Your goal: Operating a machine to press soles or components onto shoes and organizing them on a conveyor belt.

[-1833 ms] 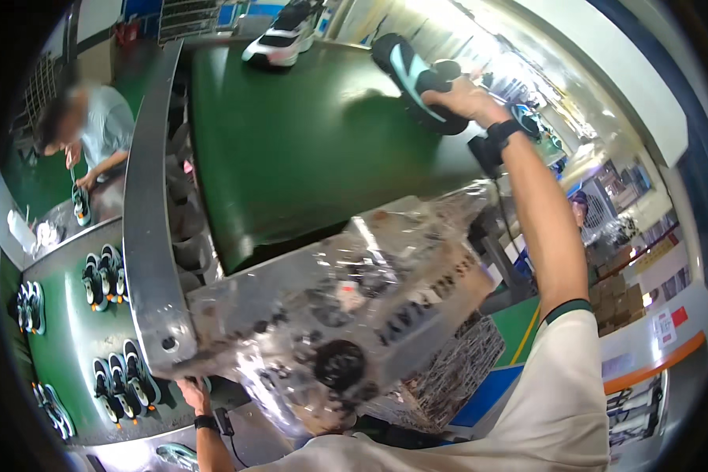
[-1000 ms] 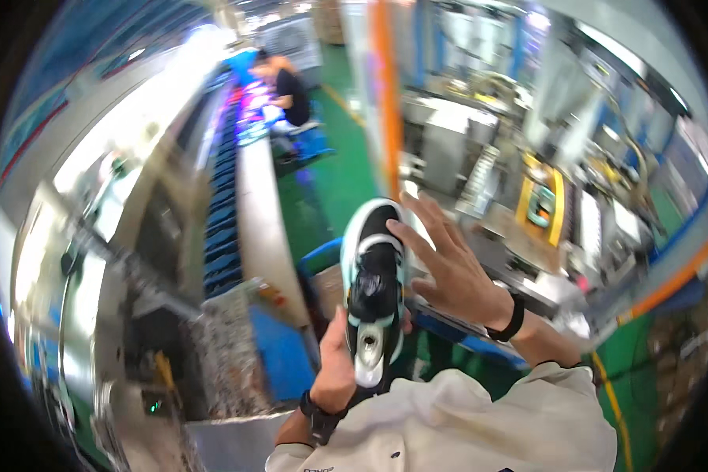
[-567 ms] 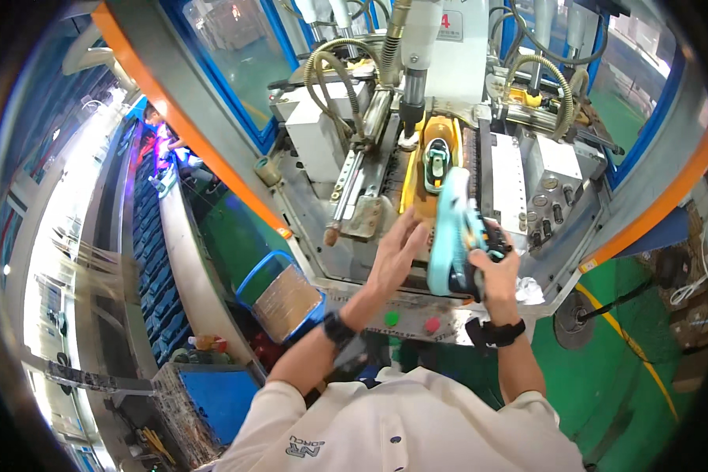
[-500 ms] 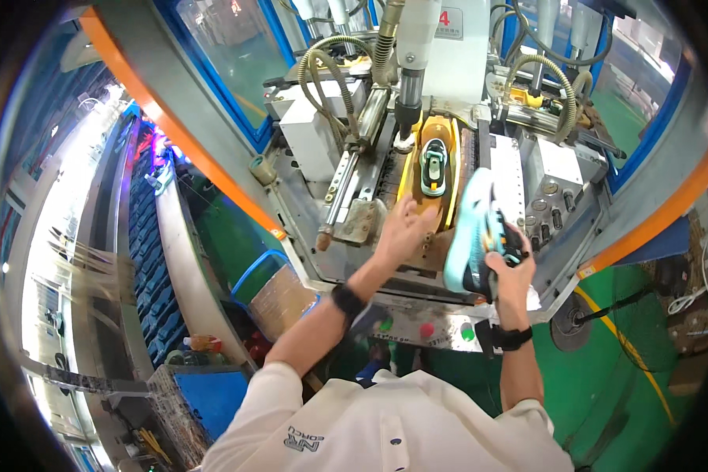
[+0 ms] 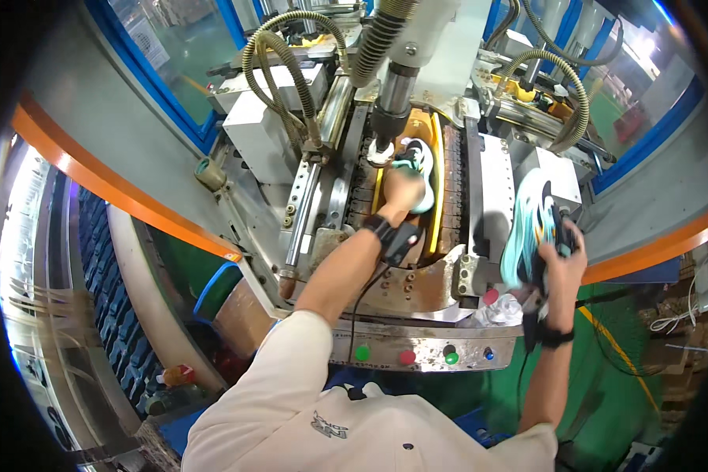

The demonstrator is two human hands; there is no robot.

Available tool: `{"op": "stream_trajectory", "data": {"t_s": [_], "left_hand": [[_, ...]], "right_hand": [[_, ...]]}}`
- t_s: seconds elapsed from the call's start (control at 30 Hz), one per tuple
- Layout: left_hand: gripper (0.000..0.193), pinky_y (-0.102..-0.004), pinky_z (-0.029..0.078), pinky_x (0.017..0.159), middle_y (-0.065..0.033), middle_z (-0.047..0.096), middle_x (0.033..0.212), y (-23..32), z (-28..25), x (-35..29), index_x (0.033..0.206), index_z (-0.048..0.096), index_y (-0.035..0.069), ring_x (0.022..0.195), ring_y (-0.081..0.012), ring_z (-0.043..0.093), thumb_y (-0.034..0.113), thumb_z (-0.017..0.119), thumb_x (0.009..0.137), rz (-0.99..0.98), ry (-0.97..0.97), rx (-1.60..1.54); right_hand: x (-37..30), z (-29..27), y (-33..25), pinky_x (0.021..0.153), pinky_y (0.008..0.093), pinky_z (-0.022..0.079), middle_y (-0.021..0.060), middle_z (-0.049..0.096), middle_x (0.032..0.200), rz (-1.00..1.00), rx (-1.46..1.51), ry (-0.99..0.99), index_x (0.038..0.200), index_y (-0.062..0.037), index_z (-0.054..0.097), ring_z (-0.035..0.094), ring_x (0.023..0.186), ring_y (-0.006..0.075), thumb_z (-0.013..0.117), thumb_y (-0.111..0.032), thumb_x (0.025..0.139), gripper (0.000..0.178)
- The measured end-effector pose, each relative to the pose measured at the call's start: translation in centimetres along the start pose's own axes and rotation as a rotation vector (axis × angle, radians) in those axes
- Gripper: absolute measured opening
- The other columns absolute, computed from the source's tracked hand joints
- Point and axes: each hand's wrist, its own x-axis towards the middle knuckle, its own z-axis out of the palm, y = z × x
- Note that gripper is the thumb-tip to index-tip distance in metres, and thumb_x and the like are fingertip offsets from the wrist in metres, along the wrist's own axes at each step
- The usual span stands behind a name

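Note:
A black sneaker with a mint and white sole (image 5: 425, 171) lies tilted in the yellow-sided cradle (image 5: 436, 228) of the machine. My left hand (image 5: 403, 191) is closed around its near part; motion blur smears the fingers. Off to the right, my right hand (image 5: 565, 256) grips a second sneaker (image 5: 525, 228) by its dark upper. That one is held in the air, with its mint and white sole turned toward the left. Beside the cradle, a metal press cylinder (image 5: 393, 102) stands just left of the first sneaker's far end.
Steel rails (image 5: 311, 212) and ribbed hoses (image 5: 279, 63) flank the cradle. Along the machine's front edge runs a panel with coloured buttons (image 5: 407, 357). Orange-edged frame posts (image 5: 126, 197) rise on both sides. A conveyor (image 5: 145, 283) stands at far left.
My left hand has reached forward into the cradle and taken hold of the sneaker there, which is now tilted. The right hand has carried its sneaker further right. The view has shifted.

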Motion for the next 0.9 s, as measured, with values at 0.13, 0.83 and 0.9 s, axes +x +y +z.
{"op": "stream_trajectory", "data": {"t_s": [0.13,0.83,0.9], "left_hand": [[0.022,-0.0374,0.056,0.065,-0.0073,0.069,0.093,-0.4,-7.4,-9.1,0.103,0.064,0.004,0.079,-0.0198,0.068,0.011,0.07,0.083,-0.218,-0.475,-0.612],[0.04,-0.0289,0.05,0.076,-0.0076,0.062,0.102,-12.3,-25.3,-51.4,0.122,0.055,-0.001,0.094,-0.0167,0.061,0.009,0.066,0.085,-0.197,0.725,-0.607],[0.032,-0.0231,0.051,0.062,-0.008,0.064,0.097,-13.7,-23.7,-52.8,0.114,0.056,-0.004,0.081,-0.0147,0.064,0.006,0.066,0.086,-0.26,0.783,-0.96]], "right_hand": [[8.3,7.1,-3.0,0.068,0.0293,0.052,0.01,0.067,0.082,-0.018,-0.213,-0.312,0.101,0.0031,0.063,0.062,0.07,0.0153,0.074,-0.009,0.066,0.039],[-13.4,20.8,-6.3,0.078,0.0399,0.051,0.0182,0.067,0.096,-0.596,-0.216,-0.834,0.108,0.0,0.061,0.064,0.09,0.0367,0.054,-0.008,0.089,0.021],[-21.1,18.3,-4.4,0.077,0.0386,0.051,0.0164,0.066,0.095,-0.699,-0.062,-0.99,0.101,-0.0011,0.062,0.063,0.087,0.0359,0.055,-0.007,0.088,0.016]]}}
